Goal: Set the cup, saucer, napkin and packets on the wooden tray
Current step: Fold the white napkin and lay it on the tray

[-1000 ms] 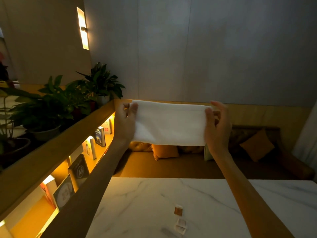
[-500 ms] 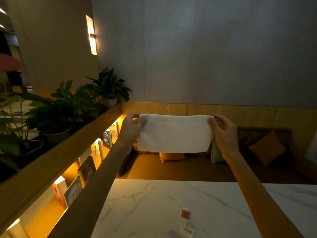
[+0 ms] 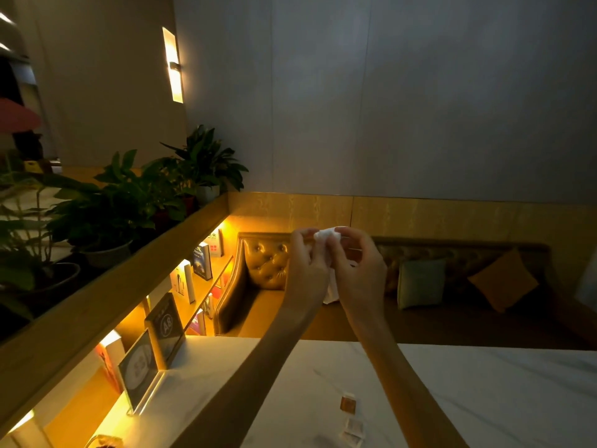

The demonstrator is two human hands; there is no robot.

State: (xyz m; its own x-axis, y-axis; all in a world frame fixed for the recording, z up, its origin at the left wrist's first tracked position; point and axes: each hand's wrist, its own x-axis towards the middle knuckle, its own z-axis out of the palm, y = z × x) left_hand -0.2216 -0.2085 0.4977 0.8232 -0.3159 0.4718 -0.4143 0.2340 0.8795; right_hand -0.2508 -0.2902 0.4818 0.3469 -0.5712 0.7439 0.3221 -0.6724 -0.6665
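Both of my hands are raised above the far edge of the marble table [image 3: 484,389], pressed close together. My left hand [image 3: 308,270] and my right hand [image 3: 357,270] pinch the white napkin [image 3: 327,236] between them; it is folded narrow, with only its top and a strip between the palms showing. On the table below lie a brown packet [image 3: 348,404] and a pale packet [image 3: 353,430]. No cup, saucer or wooden tray is in view.
An acrylic sign holder [image 3: 142,370] and a dark A8 stand [image 3: 166,328] sit at the table's left edge. Beyond the table is a sofa [image 3: 265,270] with cushions [image 3: 420,281]. A lit bookshelf and potted plants [image 3: 106,208] run along the left.
My hands have come together, folding the napkin from a wide spread sheet into a narrow bundle. The view has tilted down a little, showing more of the table.
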